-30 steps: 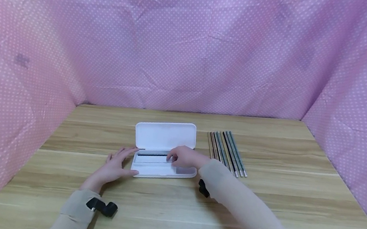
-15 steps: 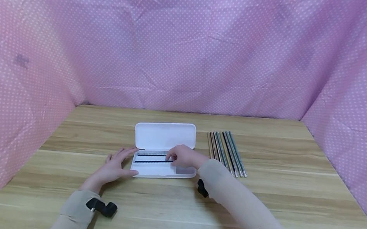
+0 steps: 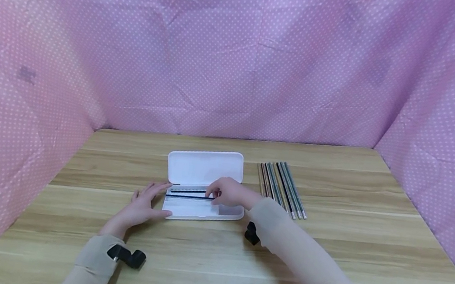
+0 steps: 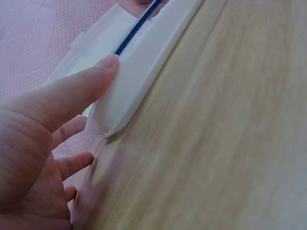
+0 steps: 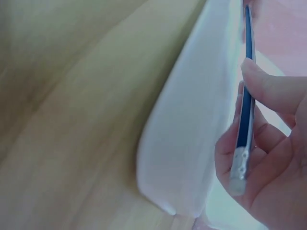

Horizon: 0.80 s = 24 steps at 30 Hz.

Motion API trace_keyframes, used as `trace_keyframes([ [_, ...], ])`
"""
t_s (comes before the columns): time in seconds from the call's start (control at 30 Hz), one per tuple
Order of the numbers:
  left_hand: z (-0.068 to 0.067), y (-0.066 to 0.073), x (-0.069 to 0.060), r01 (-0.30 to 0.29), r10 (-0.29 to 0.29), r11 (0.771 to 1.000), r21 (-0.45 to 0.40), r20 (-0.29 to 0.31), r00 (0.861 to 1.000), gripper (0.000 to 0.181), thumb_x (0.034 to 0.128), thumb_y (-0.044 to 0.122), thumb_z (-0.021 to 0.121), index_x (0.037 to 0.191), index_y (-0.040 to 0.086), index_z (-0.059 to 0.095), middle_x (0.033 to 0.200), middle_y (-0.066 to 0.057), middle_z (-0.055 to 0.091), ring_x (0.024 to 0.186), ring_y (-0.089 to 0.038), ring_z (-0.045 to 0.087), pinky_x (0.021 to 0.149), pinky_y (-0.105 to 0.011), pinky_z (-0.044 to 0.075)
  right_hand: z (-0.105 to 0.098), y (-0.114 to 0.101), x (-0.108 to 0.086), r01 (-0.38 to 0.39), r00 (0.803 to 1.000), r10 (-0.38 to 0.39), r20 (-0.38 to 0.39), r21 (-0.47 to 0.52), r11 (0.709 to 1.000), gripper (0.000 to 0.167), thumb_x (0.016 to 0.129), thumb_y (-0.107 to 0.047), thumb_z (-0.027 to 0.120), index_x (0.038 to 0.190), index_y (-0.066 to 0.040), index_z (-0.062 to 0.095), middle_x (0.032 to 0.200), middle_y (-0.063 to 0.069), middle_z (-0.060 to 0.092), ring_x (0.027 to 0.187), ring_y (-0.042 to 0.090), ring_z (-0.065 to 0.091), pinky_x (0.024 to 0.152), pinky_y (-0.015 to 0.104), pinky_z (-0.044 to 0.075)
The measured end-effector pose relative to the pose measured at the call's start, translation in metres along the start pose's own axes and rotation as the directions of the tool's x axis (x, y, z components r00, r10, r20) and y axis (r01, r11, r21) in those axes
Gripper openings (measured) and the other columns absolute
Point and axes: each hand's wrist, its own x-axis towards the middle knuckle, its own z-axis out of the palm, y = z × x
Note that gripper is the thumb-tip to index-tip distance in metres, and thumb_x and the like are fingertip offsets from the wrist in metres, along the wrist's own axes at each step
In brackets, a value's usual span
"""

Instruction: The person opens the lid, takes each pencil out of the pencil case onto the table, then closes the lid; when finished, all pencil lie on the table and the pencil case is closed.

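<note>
An open white pencil case (image 3: 191, 211) lies on the table, its lid (image 3: 205, 168) leaning back. My right hand (image 3: 227, 192) is above the right part of the case and pinches a dark blue pencil (image 5: 247, 108) between thumb and fingers. The pencil's eraser end points back toward the palm in the right wrist view, and its other end reaches the left of the case. Another dark pencil (image 3: 185, 191) lies inside along the back. My left hand (image 3: 140, 207) rests at the case's left end, fingers spread, the thumb touching its front corner.
Several pencils (image 3: 280, 186) lie side by side on the wooden table (image 3: 193, 263), right of the case; the right forearm covers some of their near ends. Pink dotted cloth (image 3: 238, 66) hangs behind the table and on both sides.
The pencil in my right hand has come into view over the case and shifted slightly toward the back. My right hand rose a little; the left hand stayed put.
</note>
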Motion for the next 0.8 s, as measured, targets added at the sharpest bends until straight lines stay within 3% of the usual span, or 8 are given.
trace_keyframes([
  [0.23, -0.001, 0.002, 0.000, 0.019, -0.019, 1.000, 0.010, -0.002, 1.000, 0.082, 0.0770, 0.039, 0.076, 0.145, 0.016, 0.036, 0.154, -0.018, 0.027, 0.143, -0.044, 0.002, 0.107, -0.067, -0.011, 0.001, 0.001, -0.009, 0.031, 0.999, -0.028, -0.023, 0.153, 0.988, 0.020, 0.086, -0.005, 0.068, 0.105, -0.008, 0.070, 0.079, -0.002, 0.057, 0.075, 0.009, 0.051, 0.067, 0.019, 0.044],
  [0.37, -0.001, 0.002, 0.000, 0.023, -0.023, 1.000, 0.009, -0.003, 1.000, 0.082, 0.0769, 0.038, 0.077, 0.145, 0.015, 0.036, 0.154, -0.018, 0.027, 0.144, -0.044, 0.002, 0.107, -0.066, -0.012, 0.001, 0.004, -0.016, 0.003, 0.999, 0.014, -0.053, 0.301, 0.954, 0.021, 0.087, -0.008, 0.067, 0.108, -0.008, 0.069, 0.084, -0.001, 0.058, 0.076, 0.011, 0.050, 0.064, 0.020, 0.044],
  [0.63, 0.000, 0.002, 0.000, 0.013, -0.013, 1.000, 0.006, 0.004, 1.000, 0.082, 0.0780, 0.039, 0.075, 0.146, 0.018, 0.034, 0.155, -0.015, 0.026, 0.144, -0.043, 0.002, 0.106, -0.067, -0.012, -0.003, 0.013, -0.034, -0.059, 0.992, 0.112, -0.062, 0.557, 0.828, 0.028, 0.090, -0.011, 0.063, 0.118, -0.009, 0.064, 0.093, 0.001, 0.059, 0.085, 0.014, 0.052, 0.071, 0.024, 0.045],
  [0.77, -0.001, 0.003, 0.000, 0.009, -0.009, 1.000, 0.012, 0.002, 1.000, 0.083, 0.0778, 0.040, 0.075, 0.147, 0.018, 0.034, 0.154, -0.015, 0.026, 0.143, -0.044, 0.003, 0.107, -0.067, -0.011, -0.007, 0.019, -0.042, -0.081, 0.984, 0.170, -0.062, 0.689, 0.720, 0.030, 0.092, -0.010, 0.060, 0.122, -0.006, 0.060, 0.094, 0.002, 0.057, 0.085, 0.015, 0.053, 0.073, 0.024, 0.046],
  [0.8, -0.001, 0.003, 0.000, 0.009, -0.009, 1.000, 0.011, 0.002, 1.000, 0.083, 0.0778, 0.040, 0.075, 0.146, 0.018, 0.034, 0.154, -0.016, 0.026, 0.143, -0.044, 0.003, 0.107, -0.067, -0.011, -0.007, 0.020, -0.044, -0.082, 0.981, 0.184, -0.061, 0.732, 0.676, 0.031, 0.093, -0.009, 0.059, 0.123, -0.004, 0.058, 0.095, 0.002, 0.056, 0.086, 0.015, 0.054, 0.073, 0.023, 0.046],
])
